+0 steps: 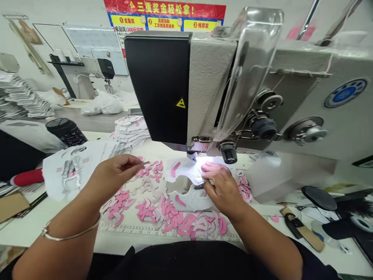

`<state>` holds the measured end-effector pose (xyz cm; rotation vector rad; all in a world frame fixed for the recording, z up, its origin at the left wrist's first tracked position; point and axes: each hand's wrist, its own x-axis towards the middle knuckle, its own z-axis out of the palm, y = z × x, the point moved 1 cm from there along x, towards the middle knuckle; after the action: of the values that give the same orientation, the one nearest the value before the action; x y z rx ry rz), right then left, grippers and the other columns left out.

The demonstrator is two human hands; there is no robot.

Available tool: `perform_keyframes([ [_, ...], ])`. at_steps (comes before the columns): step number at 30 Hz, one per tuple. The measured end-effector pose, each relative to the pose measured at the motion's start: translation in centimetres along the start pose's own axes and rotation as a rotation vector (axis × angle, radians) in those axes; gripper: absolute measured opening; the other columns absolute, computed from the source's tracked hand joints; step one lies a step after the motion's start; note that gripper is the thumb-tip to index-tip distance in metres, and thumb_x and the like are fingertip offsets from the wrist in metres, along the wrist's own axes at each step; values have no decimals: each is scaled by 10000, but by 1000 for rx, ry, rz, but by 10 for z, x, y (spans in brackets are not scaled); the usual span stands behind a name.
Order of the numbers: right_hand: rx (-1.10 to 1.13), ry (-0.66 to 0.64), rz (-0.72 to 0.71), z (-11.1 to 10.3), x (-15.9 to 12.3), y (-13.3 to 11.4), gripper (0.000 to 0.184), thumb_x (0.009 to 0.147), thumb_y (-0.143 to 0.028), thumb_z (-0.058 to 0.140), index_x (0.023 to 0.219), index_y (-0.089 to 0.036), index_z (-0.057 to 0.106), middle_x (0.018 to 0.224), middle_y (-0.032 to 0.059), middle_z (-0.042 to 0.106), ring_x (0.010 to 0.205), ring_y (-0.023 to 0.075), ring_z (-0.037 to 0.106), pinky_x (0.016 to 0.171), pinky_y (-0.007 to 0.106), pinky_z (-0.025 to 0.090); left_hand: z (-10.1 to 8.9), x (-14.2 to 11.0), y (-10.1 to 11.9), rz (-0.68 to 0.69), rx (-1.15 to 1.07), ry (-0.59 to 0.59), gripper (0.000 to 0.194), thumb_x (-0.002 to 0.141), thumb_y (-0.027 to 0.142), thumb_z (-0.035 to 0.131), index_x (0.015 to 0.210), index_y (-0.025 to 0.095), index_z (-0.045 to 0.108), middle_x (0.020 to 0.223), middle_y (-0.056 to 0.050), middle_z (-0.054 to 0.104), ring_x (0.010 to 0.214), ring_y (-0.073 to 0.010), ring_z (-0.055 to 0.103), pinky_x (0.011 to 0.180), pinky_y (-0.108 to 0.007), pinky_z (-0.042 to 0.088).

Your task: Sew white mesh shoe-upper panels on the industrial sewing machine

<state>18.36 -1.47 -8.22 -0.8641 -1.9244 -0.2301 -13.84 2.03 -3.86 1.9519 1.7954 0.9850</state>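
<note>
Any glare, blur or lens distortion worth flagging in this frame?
Head view: bright light washes out part of the white fabric piece beside the right hand; head view: reflections streak the clear plastic guard; head view: apparent wide-angle stretching, with the sewing machine looming large.

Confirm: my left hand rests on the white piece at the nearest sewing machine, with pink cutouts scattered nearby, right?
Not the left hand: the head view shows your right hand on the white piece at that sewing machine. Pink cutouts are indeed nearby.
</note>
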Motion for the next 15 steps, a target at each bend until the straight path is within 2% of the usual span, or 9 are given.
perform_keyframes([
  [3,-10,8,0,0,-1,0,283,855,-24,556,1042,-233,599,1142,70,700,1158,224,620,1010,467,501,22,-19,46,316,108,196,195,859,418,613,927,291,743,888,3,762,783,-190,689,710,-301,522],
  [5,-12,18,-1,0,-1,0,287,852,-19,555,1041,-229,600,1138,69,700,1164,223,615,1012,462,499,38,-29,69,487,68,210,181,881,363,590,934,282,742,909,7,770,830,-184,706,760,-294,534],
  [6,-11,19,-2,0,-1,0,286,851,-19,556,1043,-228,599,1140,69,700,1167,223,613,1016,462,496,45,-31,77,524,54,171,172,878,347,597,941,274,739,909,9,771,832,-179,709,769,-288,537],
  [9,-5,17,-8,0,-1,0,290,857,-27,555,1057,-234,593,1153,66,697,1179,221,607,1025,465,490,59,-32,92,472,-12,84,148,859,364,635,896,256,730,874,13,766,818,-175,706,760,-285,538],
  [11,-3,14,-5,0,-1,0,295,861,-28,550,1063,-239,590,1154,62,697,1176,218,609,1026,464,490,63,-29,97,352,-74,37,158,854,389,645,898,259,724,873,12,762,814,-176,702,740,-290,539],
  [15,-3,9,0,1,-1,1,284,855,-25,558,1052,-226,594,1158,68,696,1169,220,612,1027,456,485,63,-24,105,130,-174,-70,240,827,405,675,1027,275,703,902,6,754,819,-180,692,726,-299,538],
])
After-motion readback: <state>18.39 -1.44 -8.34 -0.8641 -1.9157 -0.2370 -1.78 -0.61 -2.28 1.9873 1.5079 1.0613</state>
